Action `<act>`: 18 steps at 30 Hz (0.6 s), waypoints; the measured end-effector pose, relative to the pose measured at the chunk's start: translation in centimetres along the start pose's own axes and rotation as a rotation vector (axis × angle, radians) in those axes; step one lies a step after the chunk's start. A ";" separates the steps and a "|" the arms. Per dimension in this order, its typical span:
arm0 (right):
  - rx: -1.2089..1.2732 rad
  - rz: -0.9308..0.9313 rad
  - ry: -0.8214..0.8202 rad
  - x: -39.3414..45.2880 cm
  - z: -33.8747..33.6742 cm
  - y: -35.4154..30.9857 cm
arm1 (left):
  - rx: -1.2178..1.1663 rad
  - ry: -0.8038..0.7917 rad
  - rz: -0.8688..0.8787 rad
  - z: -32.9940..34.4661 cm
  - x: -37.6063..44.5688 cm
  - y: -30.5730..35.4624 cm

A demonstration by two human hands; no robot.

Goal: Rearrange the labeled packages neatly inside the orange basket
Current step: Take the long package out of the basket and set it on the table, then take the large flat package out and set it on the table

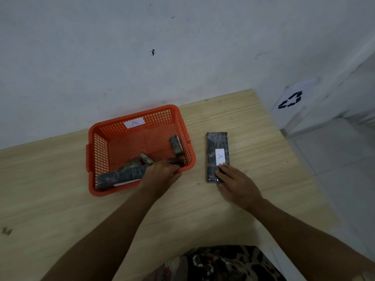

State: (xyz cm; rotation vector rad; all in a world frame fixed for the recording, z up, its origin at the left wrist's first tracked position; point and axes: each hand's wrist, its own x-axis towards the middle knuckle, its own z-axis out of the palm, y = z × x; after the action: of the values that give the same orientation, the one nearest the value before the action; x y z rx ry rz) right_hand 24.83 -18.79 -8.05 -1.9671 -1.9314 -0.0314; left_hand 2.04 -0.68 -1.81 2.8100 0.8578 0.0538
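An orange mesh basket (101, 159) with a white "A" label on its far wall sits on the wooden table. Several dark wrapped packages lie untidily inside: a long one (119, 176) along the front wall, one upright (177, 147) at the right wall, others tilted in the middle. My left hand (162, 174) reaches over the front rim and grips a dark package (177, 160) in the front right corner. To the right of the basket a flat dark package labeled "A" (217, 149) lies on the table. My right hand (237, 184) rests with spread fingers on its near end.
The wooden table (253, 122) ends at its right edge near the flat package, with tiled floor beyond. A white bin with a recycling symbol (292, 100) stands past the far right corner. A pale wall runs directly behind the basket.
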 end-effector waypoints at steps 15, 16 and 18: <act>0.355 -0.237 0.062 13.3 -0.1 -14.2 | -0.109 0.398 -0.409 -7.8 -6.5 -10.1; 0.355 -0.248 0.019 13.8 0.2 -15.1 | -0.127 0.396 -0.466 -7.7 -7.1 -11.2; 0.349 -0.236 -0.076 14.6 0.9 -16.5 | -0.172 0.369 -0.570 -7.3 -8.1 -13.2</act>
State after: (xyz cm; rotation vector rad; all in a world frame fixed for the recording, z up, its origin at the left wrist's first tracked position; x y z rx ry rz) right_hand 9.42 -4.87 -0.64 -1.5305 -2.0456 0.3007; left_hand -12.61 6.85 2.85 2.3291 1.6156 0.5381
